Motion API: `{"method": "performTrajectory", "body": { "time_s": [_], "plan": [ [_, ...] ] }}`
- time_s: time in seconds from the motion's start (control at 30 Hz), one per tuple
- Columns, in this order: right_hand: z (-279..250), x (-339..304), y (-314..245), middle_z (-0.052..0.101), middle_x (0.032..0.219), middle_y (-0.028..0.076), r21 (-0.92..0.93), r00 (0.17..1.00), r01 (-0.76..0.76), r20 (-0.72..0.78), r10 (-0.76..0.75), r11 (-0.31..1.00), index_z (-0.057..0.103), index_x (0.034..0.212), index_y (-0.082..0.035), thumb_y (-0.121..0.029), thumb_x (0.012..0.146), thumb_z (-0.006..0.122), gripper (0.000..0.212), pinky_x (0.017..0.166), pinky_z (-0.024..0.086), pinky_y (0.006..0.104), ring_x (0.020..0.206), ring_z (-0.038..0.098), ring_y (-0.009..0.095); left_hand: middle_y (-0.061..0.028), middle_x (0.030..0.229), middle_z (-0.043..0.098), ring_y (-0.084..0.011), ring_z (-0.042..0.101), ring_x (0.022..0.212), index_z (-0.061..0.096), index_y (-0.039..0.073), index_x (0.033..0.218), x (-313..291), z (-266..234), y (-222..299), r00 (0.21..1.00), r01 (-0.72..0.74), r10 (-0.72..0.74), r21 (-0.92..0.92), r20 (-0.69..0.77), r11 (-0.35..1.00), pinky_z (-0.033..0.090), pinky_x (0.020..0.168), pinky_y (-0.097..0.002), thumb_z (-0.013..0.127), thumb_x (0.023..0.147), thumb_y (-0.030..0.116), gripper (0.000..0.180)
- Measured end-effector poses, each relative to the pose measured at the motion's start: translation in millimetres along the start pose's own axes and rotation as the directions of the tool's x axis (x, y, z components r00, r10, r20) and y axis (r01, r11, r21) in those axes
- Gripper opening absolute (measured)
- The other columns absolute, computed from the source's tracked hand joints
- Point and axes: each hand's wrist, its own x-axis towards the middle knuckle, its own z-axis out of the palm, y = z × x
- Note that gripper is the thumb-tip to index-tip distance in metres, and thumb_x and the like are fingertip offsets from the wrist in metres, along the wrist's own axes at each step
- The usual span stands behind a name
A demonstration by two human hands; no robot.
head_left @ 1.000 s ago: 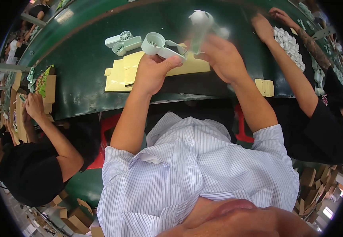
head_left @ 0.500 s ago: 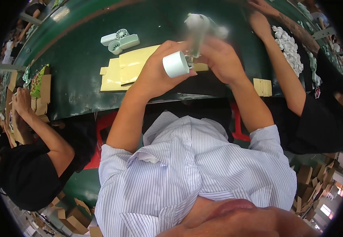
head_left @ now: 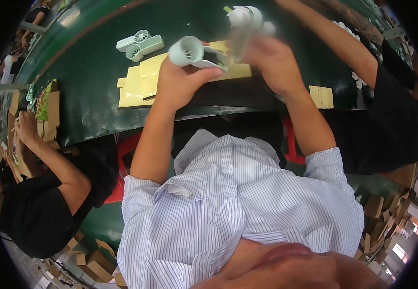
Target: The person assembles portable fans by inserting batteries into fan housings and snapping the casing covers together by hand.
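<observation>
My left hand (head_left: 174, 82) is closed around a pale green plastic fan housing (head_left: 186, 51). Its round, vaned end faces up and its open, hollow body points right, with my thumb along the near side. To the right, my right hand (head_left: 275, 65) is raised above the table, its fingers smeared so that any hold is unclear. A blurred pale piece (head_left: 239, 43) shows beside those fingers, below a white and pale green item (head_left: 244, 17). Two similar pale green fan pieces (head_left: 140, 45) lie on the table at the far left of my hands.
Yellow sheets (head_left: 132, 88) lie on the dark green table (head_left: 88, 103), with a small yellow stack (head_left: 321, 97) at right. A co-worker's arm (head_left: 336, 37) reaches across from the right. Another co-worker's hand (head_left: 26, 126) is by a cardboard box (head_left: 53, 108) at left.
My left hand has moved left and turned the fan housing, so its vaned end and hollow body show. My right hand is farther from it. The right co-worker's arm reaches farther in.
</observation>
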Motion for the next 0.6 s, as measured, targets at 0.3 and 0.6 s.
{"method": "performTrajectory", "body": {
  "time_s": [0.3, 0.6],
  "plan": [
    [10, -16, 0, 0.068, 0.103, 0.008, -0.174, 0.999, 0.022, -0.020, -0.025, 0.985, 0.061, 0.120, 0.003, -0.010, 0.088, 0.067, 0.035, 0.082, 0.051, 0.0262, 0.090, 0.062, 0.012, -0.0092, 0.102, 0.066, -0.0170, 0.065, 0.094, 0.056, -0.001, 0.111, -6, 8, -15, 0.994, -0.041, 0.036, -0.052, -0.103, 0.998, 0.056, 0.083, -0.0300, 0.081, 0.070, -0.006, 0.048],
    [14, -14, 6, 0.068, 0.099, 0.008, -0.080, 0.999, 0.053, 0.009, -0.053, 0.995, 0.060, 0.123, 0.002, -0.004, 0.088, 0.066, 0.036, 0.070, 0.053, 0.0229, 0.081, 0.063, 0.010, -0.0089, 0.101, 0.066, -0.0164, 0.065, 0.093, 0.057, -0.001, 0.111, -8, 0, -16, 0.990, -0.054, 0.061, 0.060, -0.127, 0.997, 0.055, 0.082, -0.0295, 0.084, 0.070, 0.001, 0.049]
  ]
}}
